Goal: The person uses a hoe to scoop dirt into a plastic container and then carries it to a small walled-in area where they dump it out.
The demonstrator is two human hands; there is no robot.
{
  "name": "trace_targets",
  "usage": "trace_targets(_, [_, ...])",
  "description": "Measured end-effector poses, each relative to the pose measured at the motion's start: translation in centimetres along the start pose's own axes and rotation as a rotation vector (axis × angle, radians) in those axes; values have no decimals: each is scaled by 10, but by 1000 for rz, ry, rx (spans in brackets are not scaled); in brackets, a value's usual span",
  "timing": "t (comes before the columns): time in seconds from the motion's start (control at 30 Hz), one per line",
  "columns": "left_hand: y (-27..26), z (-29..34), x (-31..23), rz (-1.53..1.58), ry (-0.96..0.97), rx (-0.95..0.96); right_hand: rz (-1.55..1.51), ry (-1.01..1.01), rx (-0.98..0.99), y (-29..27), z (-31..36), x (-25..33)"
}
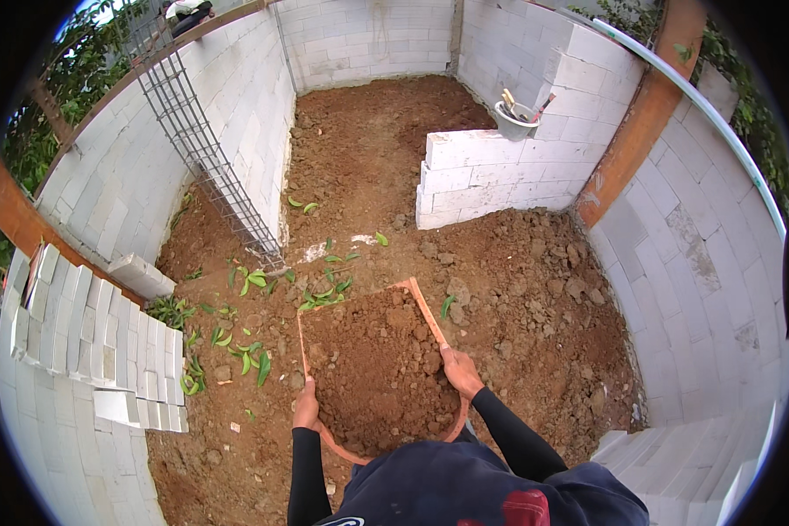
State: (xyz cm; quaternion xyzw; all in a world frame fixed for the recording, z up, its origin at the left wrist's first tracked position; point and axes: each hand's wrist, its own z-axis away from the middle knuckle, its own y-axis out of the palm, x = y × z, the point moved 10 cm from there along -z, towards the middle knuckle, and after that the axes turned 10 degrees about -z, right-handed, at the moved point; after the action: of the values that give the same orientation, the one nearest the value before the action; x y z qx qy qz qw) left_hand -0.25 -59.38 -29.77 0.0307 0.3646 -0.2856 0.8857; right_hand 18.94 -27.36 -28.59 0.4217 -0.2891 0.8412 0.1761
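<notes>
Between the left hand [306, 408] and the right hand [463, 372] lies an orange-rimmed tray [426, 313], reaching forward from the fingers, away from the body. Its long axis seems to run outward from the torso, though the fisheye bend makes that hard to judge. Neither hand stands off from it: both touch the rim, one on each side. The right fingers sit farther forward, nearer the far right corner; the left ones are closer to the body. On both sides the fingers are curled against the rim, pinching it, with their undersides hidden. Whether the tray rests on the ground or hangs from the hands, I cannot tell.

Its edge is thin, straight along the far side and rounded close to the body. Crumbly reddish-brown soil [368, 373] fills it, with small lumps, almost covering the inside. Left of the left fingers, green leaves [264, 368] are strewn over the ground; beyond the right fingers, forward and to the right, stands a low white block wall [465, 180] carrying a grey bucket [515, 130] of tools.
</notes>
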Motion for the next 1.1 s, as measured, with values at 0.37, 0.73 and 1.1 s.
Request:
trace_targets(0.37, [5, -155, -180, -26, 147, 22, -69, -150, -17, -7, -198, 132])
trace_targets(0.73, [46, -357, -329, 207, 136, -37, 67, -164, 100, -8, -471, 243])
trace_targets(1.1, [56, -495, -488, 281, 61, 11, 132, -199, 98, 11, -679, 371])
